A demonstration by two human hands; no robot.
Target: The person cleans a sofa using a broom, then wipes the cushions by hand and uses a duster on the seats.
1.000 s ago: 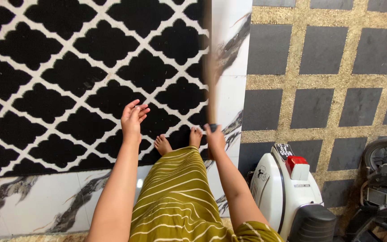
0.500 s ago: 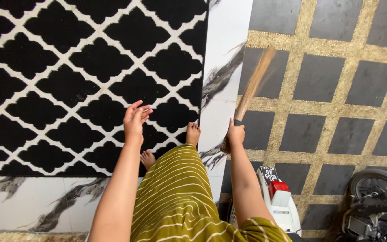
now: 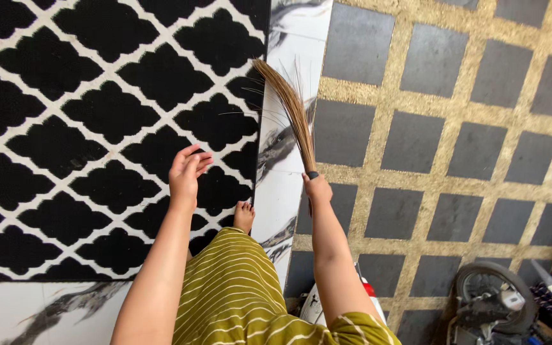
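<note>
Your right hand (image 3: 316, 189) is closing its fingers fully around the handle end of a grass broom (image 3: 292, 110), gripping it just below a dark band, with your arm reaching out over the edge of the marble border (image 3: 287, 167). The broom is rising away from your fist and leaning to the left, its brown bristles fanning out thinly at the tip over the white, grey-veined marble strip and the right edge of the black and white patterned floor (image 3: 97, 128). Your left hand (image 3: 185, 172) is hanging in the air well apart from the broom, holding nothing, its fingers loosely extended and slightly curled above the patterned floor. You are wearing an olive garment with thin pale stripes (image 3: 237, 294), and one bare foot (image 3: 244, 216) is showing beyond its hem, standing on the patterned floor just beside the marble strip. To the right, a lower floor of dark square tiles set in golden pebbled bands (image 3: 455, 128) is spreading out. A scooter wheel (image 3: 493, 303) is sitting at the bottom right of that floor, and part of a white scooter body with a red light (image 3: 314, 306) is showing beneath your right forearm.
</note>
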